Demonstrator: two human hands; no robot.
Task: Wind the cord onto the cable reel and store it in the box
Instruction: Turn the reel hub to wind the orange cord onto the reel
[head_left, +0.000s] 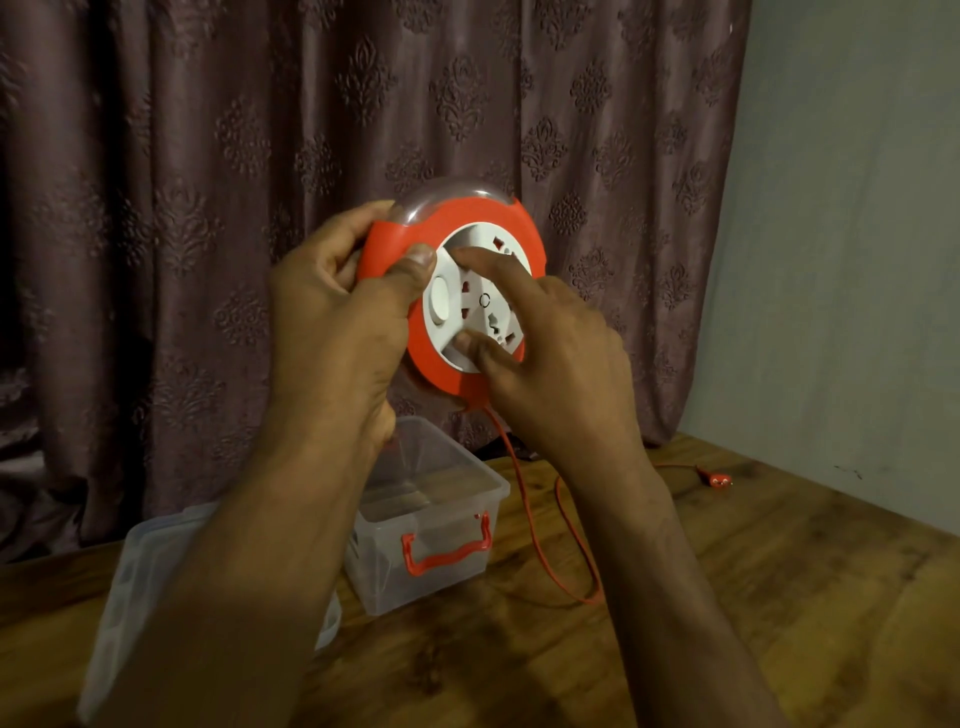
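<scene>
The left hand (337, 291) gripped the orange cable reel (452, 296) by its rim, held up above the open clear box (431, 514). The right hand (545, 343) set fingertips in the white hub's recesses. The orange cord (530, 525) trailed over the wooden table (727, 597) to its plug (719, 480); winding fast might snag that loop.

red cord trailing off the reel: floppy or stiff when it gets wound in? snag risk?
Probably floppy: the cord hangs from the cable reel and lies in loose curves on the table. Its plug looks small and light, so it would likely drag or skid. It might catch on the box, which it passes closely.
</scene>
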